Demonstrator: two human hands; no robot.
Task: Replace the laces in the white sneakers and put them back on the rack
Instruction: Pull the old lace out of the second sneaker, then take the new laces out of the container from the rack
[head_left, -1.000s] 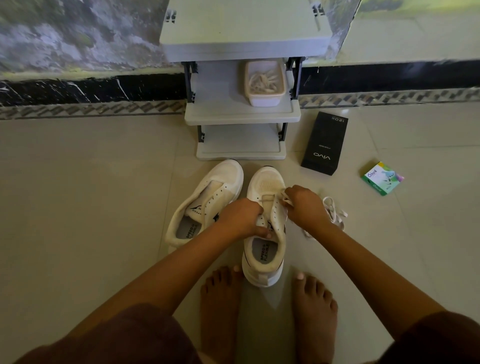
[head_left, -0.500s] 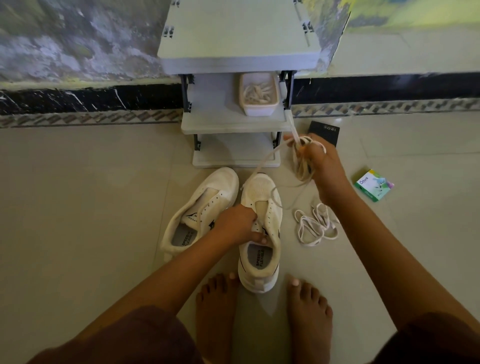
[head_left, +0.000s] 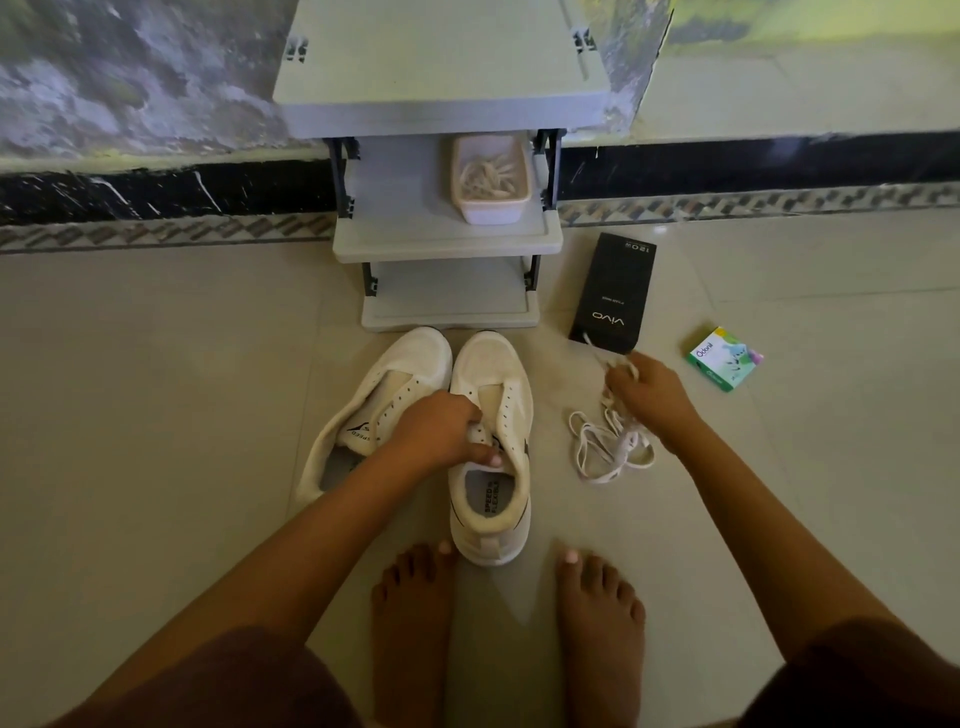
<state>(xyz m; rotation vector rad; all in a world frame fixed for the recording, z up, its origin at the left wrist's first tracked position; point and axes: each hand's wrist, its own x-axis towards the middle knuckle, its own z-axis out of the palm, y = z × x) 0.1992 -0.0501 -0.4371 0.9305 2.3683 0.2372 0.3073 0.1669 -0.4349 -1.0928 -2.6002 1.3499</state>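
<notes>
Because the camera sits on the person's head and looks down, the two white sneakers (head_left: 493, 374) show on the floor (head_left: 156, 415), side by side, with their toes just in front of the rack (head_left: 447, 244). As far as I can see, neither shoe has a lace in its holes. The left hand (head_left: 441, 431) is curled round the tongue of the sneaker between the bare feet, likely to keep it from sliding. The right hand (head_left: 649, 395) is closed on one end of the loose white laces (head_left: 608, 447). The rest of them lie in a heap on the floor beside that shoe, out of the way. On the rack's middle shelf stands a small tub (head_left: 491, 210). In it lie pale strips that may be new laces, but I cannot tell for sure. A black box (head_left: 613, 293) and a green box (head_left: 724, 358) lie shut on the floor, so what they hold is hidden.
</notes>
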